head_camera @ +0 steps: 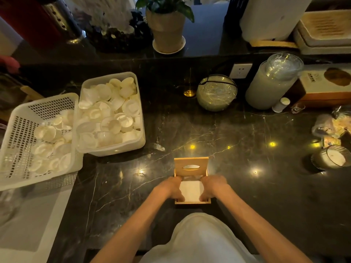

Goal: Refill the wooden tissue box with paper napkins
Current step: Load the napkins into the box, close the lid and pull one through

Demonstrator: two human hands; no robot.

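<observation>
At the far left of a dark marble counter (247,168), we see a white slotted basket (11,120) partly filled with pale, shell-like discs. Just beside it on the right stands a white plastic tub (114,149) heaped with more of the same. On the raised ledge beyond them a potted plant (167,29) sits on a white saucer.

At the near centre, close to the person's body, the wooden tissue box (192,202) rests on the counter. Its slotted lid (190,161) is tipped up at the far side. A white stack of paper napkins (191,191) lies inside the open box.

The left hand (170,186) comes down on the stack's left side, fingers bent over that edge and into the box. The right hand (215,186) mirrors it on the right side, fingers curled the same way. Both hands touch the napkins and clasp the stack between them. The fingertips are hidden below the box walls.

Further right, a wrapped stack of glass bowls (216,92) lies against the far wall. At the right edge a candle in a glass (331,157) stands well apart from the box.
</observation>
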